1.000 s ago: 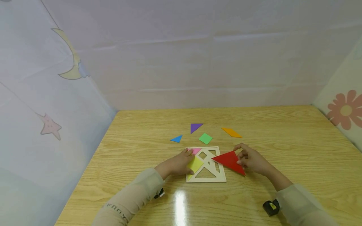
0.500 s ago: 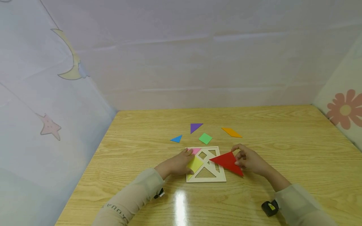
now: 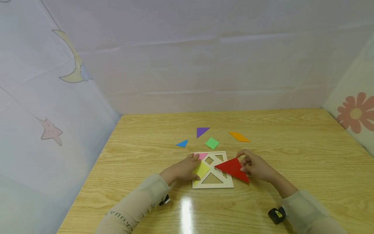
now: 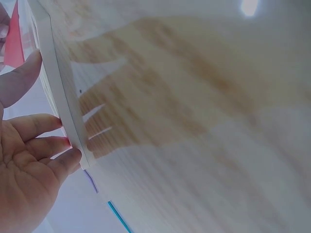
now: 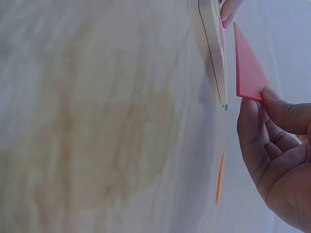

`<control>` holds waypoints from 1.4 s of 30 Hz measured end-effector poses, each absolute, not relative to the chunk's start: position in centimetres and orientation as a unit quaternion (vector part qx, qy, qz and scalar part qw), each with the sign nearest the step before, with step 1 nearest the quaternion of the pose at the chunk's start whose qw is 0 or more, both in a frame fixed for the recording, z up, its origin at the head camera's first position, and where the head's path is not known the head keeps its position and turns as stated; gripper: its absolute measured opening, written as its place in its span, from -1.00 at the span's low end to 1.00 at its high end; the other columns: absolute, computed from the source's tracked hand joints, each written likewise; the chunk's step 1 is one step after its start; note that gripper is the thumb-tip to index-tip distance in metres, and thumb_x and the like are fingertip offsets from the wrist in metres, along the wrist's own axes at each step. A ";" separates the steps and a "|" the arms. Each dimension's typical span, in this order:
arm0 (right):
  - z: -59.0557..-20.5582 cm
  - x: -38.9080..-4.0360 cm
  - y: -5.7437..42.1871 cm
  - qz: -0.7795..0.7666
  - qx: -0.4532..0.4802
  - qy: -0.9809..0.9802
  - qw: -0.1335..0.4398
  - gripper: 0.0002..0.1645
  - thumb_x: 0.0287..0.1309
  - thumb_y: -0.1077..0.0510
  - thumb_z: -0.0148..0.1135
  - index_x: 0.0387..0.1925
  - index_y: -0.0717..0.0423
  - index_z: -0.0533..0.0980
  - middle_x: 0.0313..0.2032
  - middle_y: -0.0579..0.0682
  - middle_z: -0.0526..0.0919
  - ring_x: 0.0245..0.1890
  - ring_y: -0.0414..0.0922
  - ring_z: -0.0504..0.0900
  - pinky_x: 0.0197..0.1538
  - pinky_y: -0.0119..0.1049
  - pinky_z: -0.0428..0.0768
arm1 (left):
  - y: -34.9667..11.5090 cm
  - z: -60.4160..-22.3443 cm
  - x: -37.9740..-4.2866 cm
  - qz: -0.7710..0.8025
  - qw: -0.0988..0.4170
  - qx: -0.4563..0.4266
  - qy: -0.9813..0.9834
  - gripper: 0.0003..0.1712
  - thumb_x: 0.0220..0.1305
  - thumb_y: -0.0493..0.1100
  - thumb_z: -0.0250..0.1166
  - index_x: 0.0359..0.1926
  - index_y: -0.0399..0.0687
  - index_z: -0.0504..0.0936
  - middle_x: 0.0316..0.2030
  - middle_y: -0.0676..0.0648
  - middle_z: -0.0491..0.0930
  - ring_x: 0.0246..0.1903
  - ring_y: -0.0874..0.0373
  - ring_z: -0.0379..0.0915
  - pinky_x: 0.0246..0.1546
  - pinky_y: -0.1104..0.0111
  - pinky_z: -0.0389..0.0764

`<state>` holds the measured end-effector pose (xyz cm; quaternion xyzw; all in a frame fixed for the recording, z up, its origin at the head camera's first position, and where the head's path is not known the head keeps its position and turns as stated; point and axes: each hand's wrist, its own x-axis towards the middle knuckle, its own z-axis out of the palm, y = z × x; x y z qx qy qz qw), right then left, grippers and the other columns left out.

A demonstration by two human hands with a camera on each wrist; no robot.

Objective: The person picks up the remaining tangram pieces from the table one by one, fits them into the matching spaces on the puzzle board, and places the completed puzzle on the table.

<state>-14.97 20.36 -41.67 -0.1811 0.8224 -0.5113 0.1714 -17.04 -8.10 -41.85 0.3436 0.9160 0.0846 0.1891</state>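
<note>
My right hand (image 3: 257, 167) pinches a large red triangle tangram piece (image 3: 233, 169) between thumb and fingers. The piece overlaps the right side of the pale wooden tangram tray (image 3: 214, 186) in the head view; seen from the right wrist, the red triangle (image 5: 249, 70) is raised above the tray's level. At the tray's left side, my left hand (image 3: 185, 168) rests with fingers spread over a yellow triangle (image 3: 202, 169) and a pink triangle (image 3: 202, 156), partly hiding both. In the left wrist view the fingertips (image 4: 46, 124) lie along the tray's edge. Triangular and square cut-outs show in the tray.
Beyond the tray lie a blue triangle (image 3: 182, 143), a purple triangle (image 3: 201, 132), a green square (image 3: 212, 143) and an orange parallelogram (image 3: 239, 136). They lie flat on the wood-grain table (image 3: 140, 139). A printed cloth backdrop (image 3: 187, 65) surrounds the table's back and sides.
My right hand has shifted slightly left with the red triangle, bringing its tip further over the tray. The left hand and the other pieces have stayed in place.
</note>
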 end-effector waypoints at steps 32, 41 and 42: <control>-42.0 -14.7 19.1 -0.491 -0.196 0.828 0.186 -0.61 0.01 0.52 -0.03 -0.08 0.27 0.23 -0.52 0.07 0.38 -0.61 -0.09 0.39 -0.61 -0.36 0.45 | -8.0 -41.4 -16.7 0.090 0.184 0.338 0.918 -0.21 0.04 0.03 0.22 0.20 -0.32 0.18 0.24 -0.25 -0.01 0.23 -0.14 -0.19 0.20 0.28 -0.04; -41.7 -14.5 18.7 -0.495 -0.201 0.823 0.193 -0.61 0.01 0.53 -0.05 -0.09 0.26 0.23 -0.53 0.07 0.38 -0.60 -0.11 0.39 -0.62 -0.39 0.44 | -8.0 -41.6 -16.8 0.092 0.185 0.339 0.918 -0.21 0.05 0.03 0.22 0.20 -0.31 0.18 0.25 -0.25 -0.02 0.23 -0.14 -0.20 0.20 0.27 -0.05; -41.7 -14.5 18.7 -0.494 -0.202 0.824 0.193 -0.61 0.00 0.54 -0.05 -0.09 0.26 0.24 -0.53 0.06 0.38 -0.61 -0.11 0.39 -0.62 -0.39 0.44 | -8.0 -41.6 -16.8 0.091 0.185 0.339 0.918 -0.21 0.05 0.04 0.21 0.20 -0.31 0.17 0.25 -0.25 -0.02 0.23 -0.14 -0.20 0.20 0.27 -0.05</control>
